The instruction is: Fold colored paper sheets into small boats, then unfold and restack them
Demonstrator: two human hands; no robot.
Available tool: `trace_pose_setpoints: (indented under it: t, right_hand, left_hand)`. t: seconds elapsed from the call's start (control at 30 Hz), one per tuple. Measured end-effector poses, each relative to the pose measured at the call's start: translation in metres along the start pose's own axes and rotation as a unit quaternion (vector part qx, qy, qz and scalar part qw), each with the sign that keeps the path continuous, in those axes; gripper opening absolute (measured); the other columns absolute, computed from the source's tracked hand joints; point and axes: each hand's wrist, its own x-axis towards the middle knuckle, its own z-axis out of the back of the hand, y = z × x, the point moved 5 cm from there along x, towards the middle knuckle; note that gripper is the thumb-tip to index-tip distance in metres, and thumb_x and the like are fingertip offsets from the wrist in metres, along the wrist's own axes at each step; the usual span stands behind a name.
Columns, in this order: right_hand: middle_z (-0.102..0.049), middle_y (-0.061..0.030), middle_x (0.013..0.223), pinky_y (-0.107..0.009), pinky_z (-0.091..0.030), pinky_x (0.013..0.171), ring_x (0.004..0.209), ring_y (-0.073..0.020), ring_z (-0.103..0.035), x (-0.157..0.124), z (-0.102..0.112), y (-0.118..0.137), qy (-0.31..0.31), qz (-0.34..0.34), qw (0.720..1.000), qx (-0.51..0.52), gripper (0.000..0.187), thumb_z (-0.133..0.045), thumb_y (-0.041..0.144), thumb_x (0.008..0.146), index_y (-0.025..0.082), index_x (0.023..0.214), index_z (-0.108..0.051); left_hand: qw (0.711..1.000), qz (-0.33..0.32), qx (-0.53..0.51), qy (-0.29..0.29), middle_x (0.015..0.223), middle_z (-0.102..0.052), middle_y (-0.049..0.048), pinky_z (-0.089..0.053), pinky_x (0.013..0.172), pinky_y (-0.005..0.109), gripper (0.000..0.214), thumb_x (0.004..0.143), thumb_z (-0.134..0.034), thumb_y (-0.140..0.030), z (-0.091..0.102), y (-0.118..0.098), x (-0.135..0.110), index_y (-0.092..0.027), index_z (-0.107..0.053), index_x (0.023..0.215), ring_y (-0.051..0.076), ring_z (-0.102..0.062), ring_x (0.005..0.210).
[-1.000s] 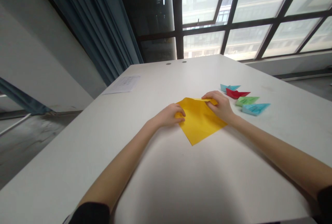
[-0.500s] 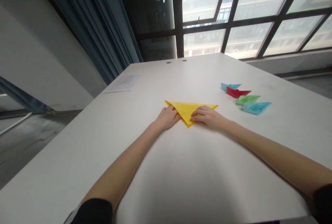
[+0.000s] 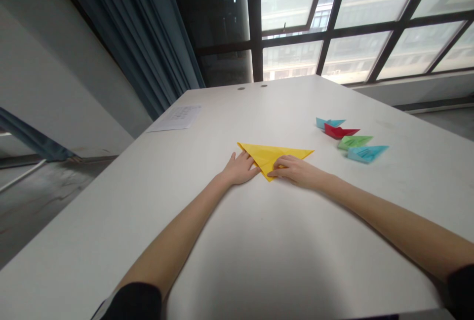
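Observation:
A sheet of yellow paper (image 3: 264,154), folded into a triangle, lies on the white table with its long edge away from me and its point towards me. My left hand (image 3: 240,168) rests flat at its left slanted edge, fingers spread and thumb apart; some fingertips are hidden under the paper. On the right part of the sheet is my right hand (image 3: 294,170), its fingers curled and closed on the paper. Its index finger reaches the near point. The right thumb is hidden.
To the right stand folded paper boats: a light blue one (image 3: 329,122), a red one (image 3: 338,132), a green one (image 3: 354,142) and a nearer blue one (image 3: 366,154). A printed sheet (image 3: 176,118) lies at the table's left edge. Windows and a curtain (image 3: 148,28) are beyond the table (image 3: 237,241).
My left thumb and fingers have spread apart. My right index finger has slid slightly towards the paper's near point. The yellow paper has barely moved.

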Motion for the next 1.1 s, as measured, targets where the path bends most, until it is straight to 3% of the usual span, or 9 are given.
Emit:
trace_pose_setpoints:
  t: [0.73,1.1]
  right_hand:
    - [-0.056,-0.0092,0.093,-0.033,-0.04,0.078,0.087,-0.0181,-0.049,-0.0055,-0.0011,0.0007,-0.006,0.012,1.0,0.022,0.033,-0.039,0.018,0.088,0.025,0.112,-0.06]
    - [-0.062,-0.0089,0.093,-0.032,-0.044,0.079,0.087,-0.0172,-0.055,-0.0019,0.0004,0.0038,-0.051,-0.04,0.992,0.108,0.022,-0.048,0.02,0.082,0.018,0.095,-0.066]
  left_hand:
    - [1.0,0.008,0.002,0.01,0.146,-0.019,0.0059,-0.017,0.1,0.06,0.06,0.084,-0.016,-0.058,-0.0049,0.0,0.0042,-0.029,-0.019,0.137,0.025,-0.018,0.133]
    - [1.0,0.013,0.002,0.018,0.146,-0.019,0.0067,-0.016,0.101,0.059,0.057,0.086,-0.018,-0.055,-0.0035,-0.0046,0.0051,-0.029,-0.02,0.137,0.025,-0.017,0.133]
